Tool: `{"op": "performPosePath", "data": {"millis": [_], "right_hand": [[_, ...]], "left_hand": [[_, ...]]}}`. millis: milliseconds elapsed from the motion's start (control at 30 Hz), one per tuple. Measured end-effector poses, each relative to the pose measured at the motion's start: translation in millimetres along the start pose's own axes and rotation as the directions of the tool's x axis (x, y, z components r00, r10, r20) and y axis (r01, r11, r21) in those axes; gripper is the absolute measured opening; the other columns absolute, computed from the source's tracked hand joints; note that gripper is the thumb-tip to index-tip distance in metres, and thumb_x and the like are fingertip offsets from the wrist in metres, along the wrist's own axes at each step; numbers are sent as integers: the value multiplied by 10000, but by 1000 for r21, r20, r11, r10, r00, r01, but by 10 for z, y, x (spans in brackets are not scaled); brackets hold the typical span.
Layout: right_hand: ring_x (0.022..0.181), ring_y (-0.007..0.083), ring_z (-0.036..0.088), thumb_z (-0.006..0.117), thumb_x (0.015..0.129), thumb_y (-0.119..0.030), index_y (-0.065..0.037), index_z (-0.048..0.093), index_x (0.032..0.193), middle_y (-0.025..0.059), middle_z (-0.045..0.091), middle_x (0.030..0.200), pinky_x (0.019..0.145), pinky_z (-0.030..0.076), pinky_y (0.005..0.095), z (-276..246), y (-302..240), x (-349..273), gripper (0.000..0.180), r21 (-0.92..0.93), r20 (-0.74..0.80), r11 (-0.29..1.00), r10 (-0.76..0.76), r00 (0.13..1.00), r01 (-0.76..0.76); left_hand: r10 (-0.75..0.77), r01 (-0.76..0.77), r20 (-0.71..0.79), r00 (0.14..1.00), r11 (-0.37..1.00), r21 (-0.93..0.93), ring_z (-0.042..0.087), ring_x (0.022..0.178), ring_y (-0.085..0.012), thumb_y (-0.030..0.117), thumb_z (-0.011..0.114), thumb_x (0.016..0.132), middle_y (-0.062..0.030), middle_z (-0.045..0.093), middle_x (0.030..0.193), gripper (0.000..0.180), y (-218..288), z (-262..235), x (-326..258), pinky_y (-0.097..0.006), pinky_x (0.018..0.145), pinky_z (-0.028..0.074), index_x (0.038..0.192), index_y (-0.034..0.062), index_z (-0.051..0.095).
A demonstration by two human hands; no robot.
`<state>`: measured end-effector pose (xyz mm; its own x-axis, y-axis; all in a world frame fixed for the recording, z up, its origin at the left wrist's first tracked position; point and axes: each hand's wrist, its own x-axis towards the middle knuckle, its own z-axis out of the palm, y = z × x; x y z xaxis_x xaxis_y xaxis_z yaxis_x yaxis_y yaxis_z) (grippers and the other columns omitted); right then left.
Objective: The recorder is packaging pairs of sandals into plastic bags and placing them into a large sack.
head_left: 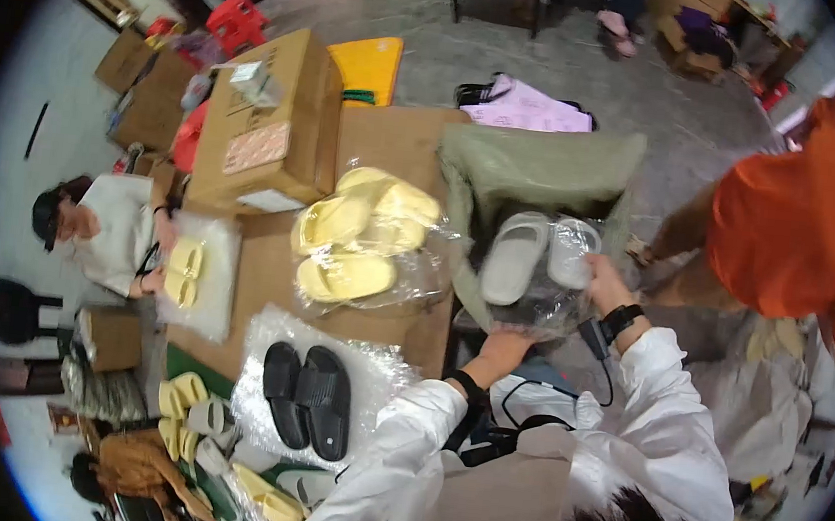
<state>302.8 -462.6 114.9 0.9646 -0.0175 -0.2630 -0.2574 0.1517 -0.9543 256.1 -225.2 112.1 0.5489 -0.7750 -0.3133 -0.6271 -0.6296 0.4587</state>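
Note:
A pair of light grey slippers in a clear plastic bag lies at the mouth of an olive-green sack. My right hand closes on the bag's right side, beside one slipper's strap. My left hand grips the bag's near edge, its fingertips partly hidden by plastic. Left of the sack, several yellow slippers in clear bags are piled on the brown tabletop. Nearer me, a black pair of slippers rests on clear plastic bags.
A large cardboard box stands on the table's far left. Across the left side a person handles yellow slippers on plastic. Loose yellow and grey slippers fill the lower left. Someone in orange bends over at right.

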Motion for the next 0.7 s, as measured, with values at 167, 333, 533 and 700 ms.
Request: {"op": "performPosePath", "data": {"millis": [167, 333, 533, 700], "right_hand": [[1084, 272, 503, 594, 829, -209, 33, 428, 1218, 171, 508, 1182, 898, 413, 402, 101, 35, 821, 487, 554, -617, 782, 615, 490, -284], [1270, 331, 312, 697, 744, -331, 1, 322, 1332, 230, 288, 1387, 1045, 244, 413, 2086, -712, 815, 773, -429, -35, 842, -377, 925, 327], [1358, 369, 143, 737, 629, -482, -69, 244, 1407, 245, 196, 1441, 1049, 96, 596, 3260, -483, 1912, 1009, -837, 258, 495, -18, 966, 233], [1298, 397, 277, 760, 589, -461, -79, 241, 1412, 238, 240, 1428, 1000, 277, 544, 3371, -277, 1927, 1046, -847, 14, 507, 318, 948, -158]], "left_hand": [[-20, 20, -53, 998, 1000, 5, 548, 958, -292, 36, 476, 776, -129, 582, 987, 578, -44, 111, -6, -407, 824, 392, 1317, 240, 456], [-140, 135, -38, 989, 985, -109, 546, 974, -272, 92, 433, 821, -126, 583, 1046, 473, -102, 303, -163, -418, 850, 387, 1271, 222, 500], [-198, 106, -303, 932, 950, -295, 565, 978, -272, 166, 519, 787, -119, 609, 1043, 381, -100, 531, -130, -422, 857, 417, 1155, 78, 563], [-438, 36, -524, 730, 791, -611, 548, 1000, -284, 154, 528, 761, -122, 600, 1070, 360, -21, 573, -202, -453, 860, 421, 1105, 62, 585]]}}
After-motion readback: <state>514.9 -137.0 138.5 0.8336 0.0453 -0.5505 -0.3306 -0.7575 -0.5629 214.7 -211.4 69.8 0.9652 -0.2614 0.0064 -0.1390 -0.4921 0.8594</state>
